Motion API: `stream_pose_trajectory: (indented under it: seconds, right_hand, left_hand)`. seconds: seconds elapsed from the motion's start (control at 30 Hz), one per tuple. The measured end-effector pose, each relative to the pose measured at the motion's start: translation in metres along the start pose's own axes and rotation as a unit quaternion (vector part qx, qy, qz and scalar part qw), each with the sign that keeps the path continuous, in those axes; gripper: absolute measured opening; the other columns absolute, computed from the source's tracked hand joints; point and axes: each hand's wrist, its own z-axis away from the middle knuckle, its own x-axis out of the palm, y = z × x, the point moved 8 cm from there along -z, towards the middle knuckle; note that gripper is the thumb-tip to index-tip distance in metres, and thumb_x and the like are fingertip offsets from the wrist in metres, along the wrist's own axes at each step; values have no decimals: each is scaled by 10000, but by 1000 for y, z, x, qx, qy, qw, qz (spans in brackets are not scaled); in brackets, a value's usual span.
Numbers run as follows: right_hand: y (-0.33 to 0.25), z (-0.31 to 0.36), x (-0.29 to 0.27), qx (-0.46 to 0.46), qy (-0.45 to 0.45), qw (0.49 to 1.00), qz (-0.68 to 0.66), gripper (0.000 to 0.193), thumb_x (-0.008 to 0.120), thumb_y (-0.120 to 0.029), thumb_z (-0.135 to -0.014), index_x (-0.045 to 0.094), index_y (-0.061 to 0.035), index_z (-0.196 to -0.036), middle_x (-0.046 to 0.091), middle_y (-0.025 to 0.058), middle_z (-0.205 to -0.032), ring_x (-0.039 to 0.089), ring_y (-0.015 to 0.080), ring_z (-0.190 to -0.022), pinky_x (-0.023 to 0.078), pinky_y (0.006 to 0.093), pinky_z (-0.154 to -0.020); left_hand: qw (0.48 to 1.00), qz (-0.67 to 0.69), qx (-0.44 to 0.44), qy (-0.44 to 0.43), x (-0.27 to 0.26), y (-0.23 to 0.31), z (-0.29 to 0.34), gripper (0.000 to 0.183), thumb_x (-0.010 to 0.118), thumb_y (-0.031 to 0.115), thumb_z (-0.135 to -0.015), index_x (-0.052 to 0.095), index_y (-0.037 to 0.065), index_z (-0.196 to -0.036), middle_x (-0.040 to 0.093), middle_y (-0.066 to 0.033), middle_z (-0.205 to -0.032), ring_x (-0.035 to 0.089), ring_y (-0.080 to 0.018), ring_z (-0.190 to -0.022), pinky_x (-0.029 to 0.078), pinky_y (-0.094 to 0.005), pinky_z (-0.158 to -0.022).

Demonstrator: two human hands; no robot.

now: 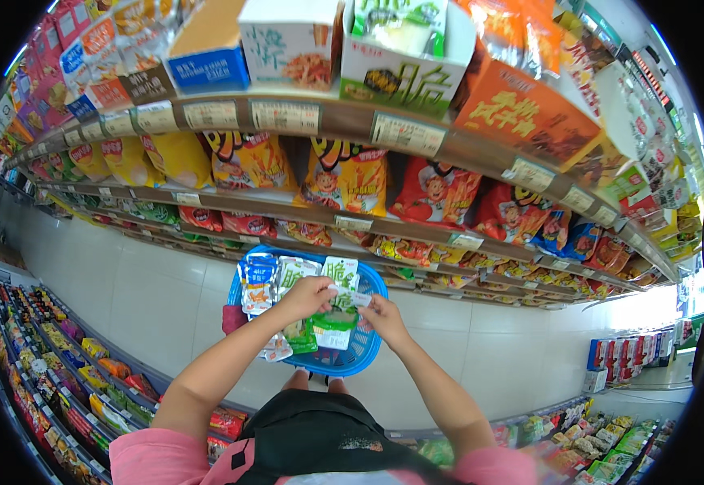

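At the far left, a low shelf (pixel 53 388) carries many small colourful packages, and beside it is the pale tiled floor (pixel 178 283). Next, in front of the person, there is a blue basket (pixel 358 360); inside its left part lies a blue-and-white packet (pixel 259 279). The left hand (pixel 310 297) is above the middle of the basket, with its fingers curled and pinched together on a small white strip (pixel 352 297). This strip is over the basket, between the two hands, and I cannot tell if it belongs to the green-and-white packet (pixel 334 335) just below it. The right hand (pixel 383 317) is near the basket's right rim, its fingers clamped on the strip's other end. Further right, a long display shelf (pixel 493 158), which crosses the whole upper view, bears an orange box (pixel 526 109). At the far right stand red-and-blue boxes (pixel 627 356).
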Motion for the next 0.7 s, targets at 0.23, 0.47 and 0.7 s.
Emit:
stream_pose_trajectory:
  seconds: [0.23,0.47,0.7]
  right_hand:
    - [-245,87,-16,-178,2,982,58,91,595,-71,-898,573,4,-944,609,39,-792,629,103,-721,507,248,-600]
    - [-497,189,-26,-487,161,829,225,74,578,-28,-856,618,25,-889,629,45,-734,599,90,-694,494,249,-640]
    - [-588,166,-26,-544,89,822,142,95,569,-87,-913,613,-6,-933,669,40,-831,647,100,-751,530,242,-687]
  left_hand:
    - [978,-100,185,2,-34,250,92,141,525,121,-954,573,-12,-958,630,-45,-748,639,-95,-701,524,-258,-628]
    - [849,-237,453,133,-71,477,191,154,513,126,-966,600,0,-952,641,-9,-774,615,-61,-709,512,-214,-646]
    - [798,-198,539,181,-107,547,192,160,518,158,-970,592,16,-975,627,-8,-792,623,-65,-694,524,-215,-640]
